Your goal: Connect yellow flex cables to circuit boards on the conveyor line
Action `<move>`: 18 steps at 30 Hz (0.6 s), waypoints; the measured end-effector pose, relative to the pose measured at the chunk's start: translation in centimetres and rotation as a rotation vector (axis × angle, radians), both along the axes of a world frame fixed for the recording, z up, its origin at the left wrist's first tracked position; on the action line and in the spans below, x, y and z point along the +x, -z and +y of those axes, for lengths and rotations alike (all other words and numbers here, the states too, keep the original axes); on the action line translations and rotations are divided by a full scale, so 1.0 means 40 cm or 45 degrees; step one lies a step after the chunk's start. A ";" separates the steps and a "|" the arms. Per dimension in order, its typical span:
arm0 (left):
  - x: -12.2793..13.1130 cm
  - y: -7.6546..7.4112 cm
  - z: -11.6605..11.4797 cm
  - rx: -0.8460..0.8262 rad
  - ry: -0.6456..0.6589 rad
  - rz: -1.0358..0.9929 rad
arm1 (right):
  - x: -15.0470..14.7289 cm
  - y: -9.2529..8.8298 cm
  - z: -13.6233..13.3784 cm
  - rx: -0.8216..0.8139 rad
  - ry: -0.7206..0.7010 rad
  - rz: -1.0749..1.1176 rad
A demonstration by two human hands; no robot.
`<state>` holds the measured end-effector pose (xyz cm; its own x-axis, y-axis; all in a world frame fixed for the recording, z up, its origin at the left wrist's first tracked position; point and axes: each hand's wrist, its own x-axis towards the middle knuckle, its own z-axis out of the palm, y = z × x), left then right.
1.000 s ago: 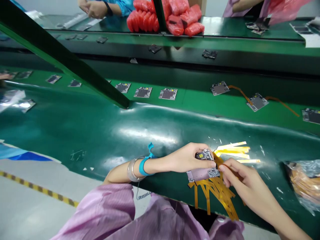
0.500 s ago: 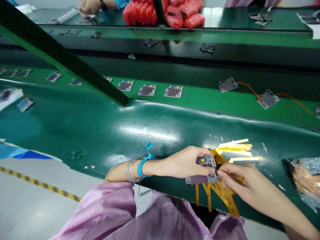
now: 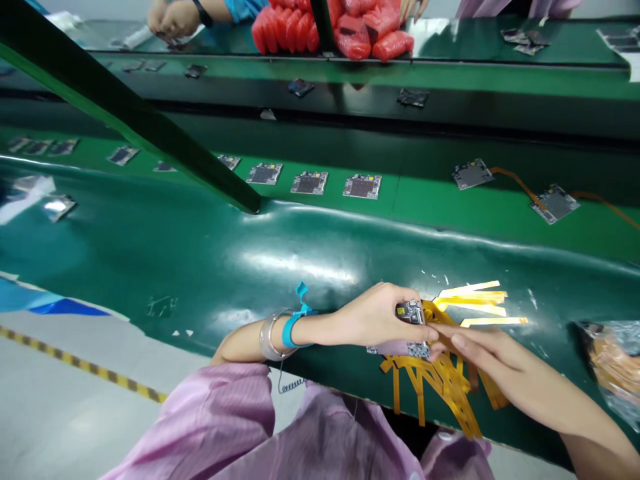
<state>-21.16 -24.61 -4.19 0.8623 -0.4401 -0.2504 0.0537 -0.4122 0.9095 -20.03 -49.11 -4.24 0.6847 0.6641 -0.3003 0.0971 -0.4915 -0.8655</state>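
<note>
A grey circuit board (image 3: 411,311) with a yellow square is gripped in my left hand (image 3: 373,320), thumb across its face. A second board edge (image 3: 390,348) shows just below that thumb. My right hand (image 3: 493,350) meets the board's right edge, fingertips close to my left thumb. It pinches an orange flex cable, mostly hidden by the fingers; a wide orange strip (image 3: 493,390) hangs under this hand. Beneath both hands lies a pile of orange flex cables (image 3: 447,387), several with bright yellow ends (image 3: 475,297) fanned out behind.
Beyond the bench edge, a green conveyor (image 3: 415,200) carries several boards (image 3: 363,187), two at right with flex cables (image 3: 555,203). A green post (image 3: 200,160) slants across the left. A plastic bag of cables (image 3: 613,367) lies at right. Across the line, a co-worker's hands (image 3: 175,20) work near red bubble-wrapped packs (image 3: 285,28).
My right hand's fingers have straightened and pushed in against the board's edge, near my left thumb. My left thumb has slid toward them. The boards on the conveyor sit slightly further right.
</note>
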 end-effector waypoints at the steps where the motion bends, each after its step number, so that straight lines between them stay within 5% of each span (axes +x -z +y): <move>1: 0.004 -0.002 0.002 0.009 0.005 -0.014 | 0.002 0.002 -0.006 0.001 0.080 0.008; 8: 0.017 -0.033 -0.023 0.171 -0.066 -0.205 | 0.044 0.033 0.048 0.239 0.142 0.100; 11: 0.073 -0.039 -0.016 0.226 -0.113 -0.397 | 0.071 0.047 0.056 0.229 0.230 0.042; 15: 0.236 -0.054 0.116 0.876 -0.392 -0.749 | 0.113 0.071 0.010 0.218 0.364 0.025; 18: 0.354 -0.068 0.277 1.086 -0.572 -0.678 | 0.145 0.080 -0.030 0.238 0.469 0.047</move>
